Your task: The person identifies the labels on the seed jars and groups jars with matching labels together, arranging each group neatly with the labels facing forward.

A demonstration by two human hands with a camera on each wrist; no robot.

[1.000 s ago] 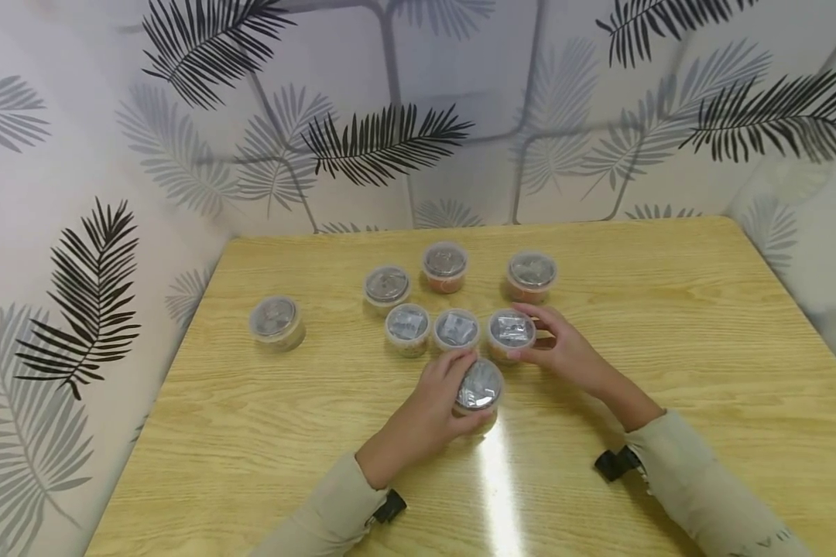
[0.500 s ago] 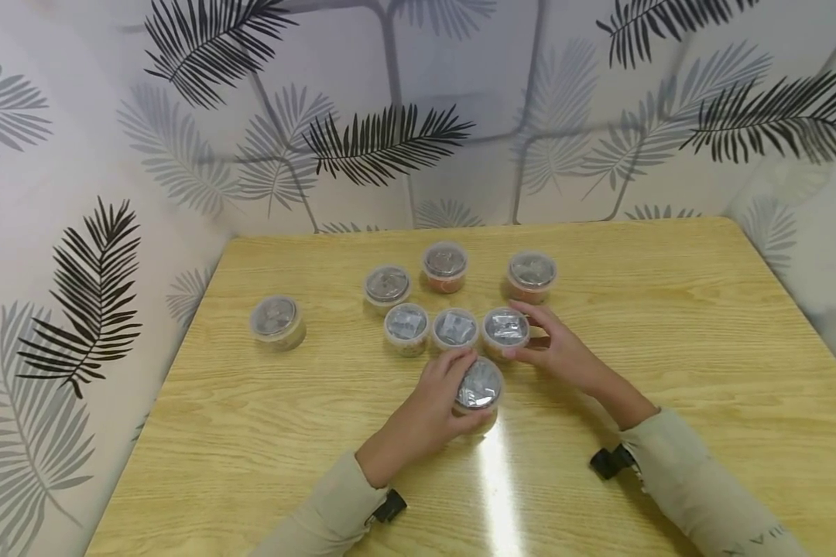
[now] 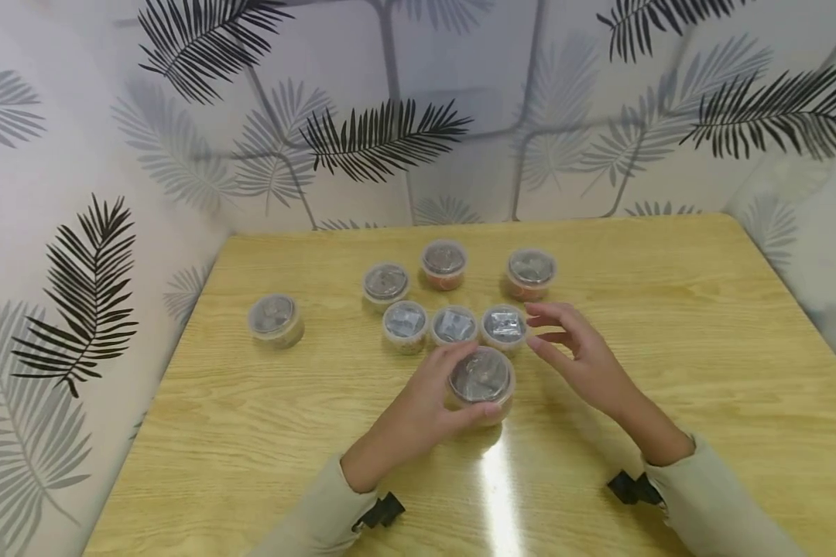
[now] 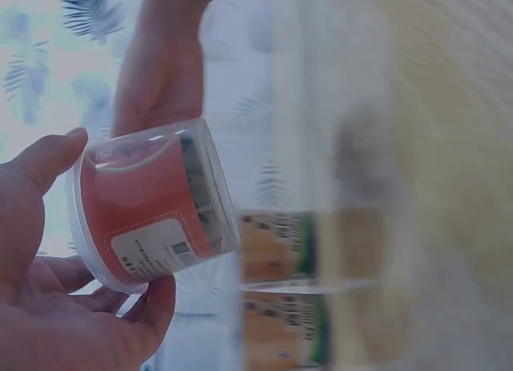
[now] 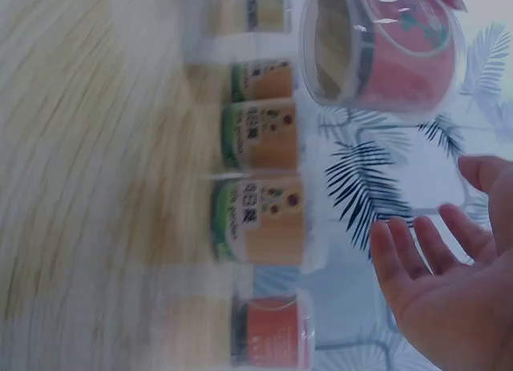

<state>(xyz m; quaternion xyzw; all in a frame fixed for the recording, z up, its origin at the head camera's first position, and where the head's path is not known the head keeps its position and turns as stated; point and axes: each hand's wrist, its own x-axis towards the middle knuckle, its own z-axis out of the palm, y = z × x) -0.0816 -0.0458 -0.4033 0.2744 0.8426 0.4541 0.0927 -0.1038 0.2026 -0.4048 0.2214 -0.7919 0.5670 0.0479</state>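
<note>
My left hand [image 3: 418, 398] grips a round clear plastic tub [image 3: 481, 377] with a grey lid, thumb on the near side and fingers round the far side. The left wrist view shows this tub's red label [image 4: 140, 203], tilted and raised above the table. Just behind it stands a row of three smaller lidded tubs, left tub [image 3: 406, 322], middle tub [image 3: 454, 326] and right tub [image 3: 504, 324], close side by side. Orange labels [image 5: 260, 135] show on them in the right wrist view. My right hand [image 3: 585, 360] holds nothing, fingers apart, right beside the right tub.
Behind the row stand three larger tubs: one with a grey lid [image 3: 386, 282], a red-labelled tub [image 3: 443, 264] and another red-labelled tub [image 3: 531, 272]. A separate tub [image 3: 276, 319] sits at the left. Leaf-patterned cloth [image 3: 460, 186] rises behind the wooden table [image 3: 683, 309].
My right hand slid the right tub left against the row, then let go and drew back rightward. My left hand has lifted its tub off the table.
</note>
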